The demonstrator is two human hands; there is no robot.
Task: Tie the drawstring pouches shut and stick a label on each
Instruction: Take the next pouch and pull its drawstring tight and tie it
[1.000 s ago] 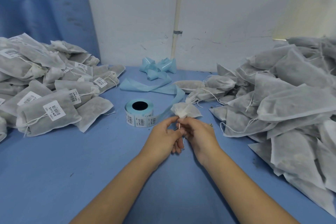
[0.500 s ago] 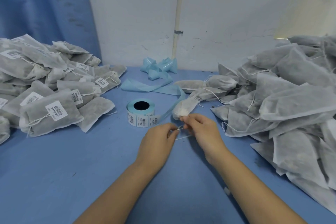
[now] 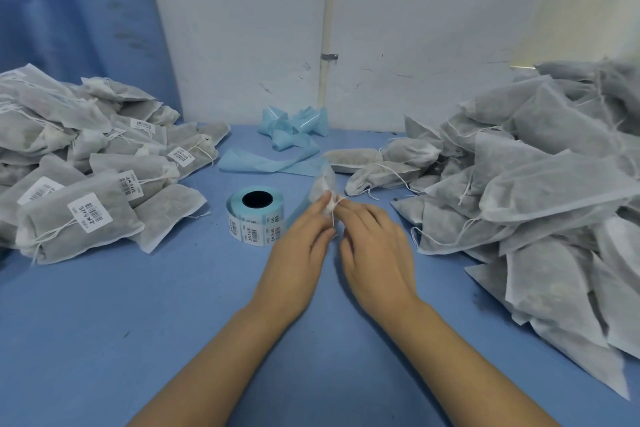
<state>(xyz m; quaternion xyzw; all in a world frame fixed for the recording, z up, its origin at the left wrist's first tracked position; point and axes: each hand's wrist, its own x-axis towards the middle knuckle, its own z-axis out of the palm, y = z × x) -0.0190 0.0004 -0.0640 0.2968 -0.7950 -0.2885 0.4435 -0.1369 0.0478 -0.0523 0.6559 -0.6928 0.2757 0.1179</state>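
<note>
A small white drawstring pouch [image 3: 322,184] stands on end in the middle of the blue table. My left hand [image 3: 298,246] pinches its gathered neck. My right hand [image 3: 374,246] pinches the white drawstring [image 3: 333,218] just beside that neck, and the string hangs down between the two hands. A roll of barcode labels [image 3: 256,217] on blue backing stands just left of my left hand. Its loose blue strip passes behind the pouch.
A heap of tied, labelled pouches [image 3: 86,177] fills the left side. A larger heap of unlabelled pouches [image 3: 540,191] covers the right side up to the table edge. Crumpled blue backing strip [image 3: 294,128] lies at the back by the white wall.
The pouch has turned from lying sideways to standing on end. Both hands have moved up and closer together at its neck, and the string between them has shortened.
</note>
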